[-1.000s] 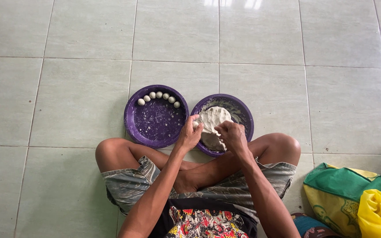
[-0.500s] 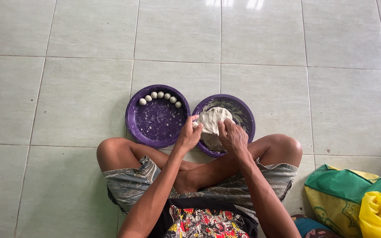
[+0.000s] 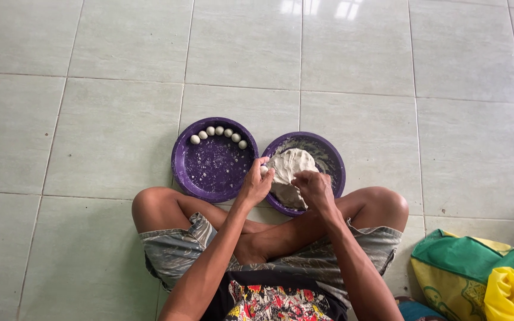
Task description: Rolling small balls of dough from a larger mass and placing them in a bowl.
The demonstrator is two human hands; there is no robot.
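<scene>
Person seated cross-legged on the pale tiled floor (image 3: 358, 65). Right hand (image 3: 312, 187) grip clamped on the large off-white dough lump (image 3: 290, 166) in the right purple round plastic basin (image 3: 332, 161). Left hand (image 3: 255, 185) fingers pinched together on a small dough piece. Six small white dough balls (image 3: 218, 135) line the left purple round basin (image 3: 212, 166).

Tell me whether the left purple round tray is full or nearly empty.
Nearly empty: the left purple round tray holds only six small white dough balls in a curved row along its far rim; the rest is bare, flour-speckled.
</scene>
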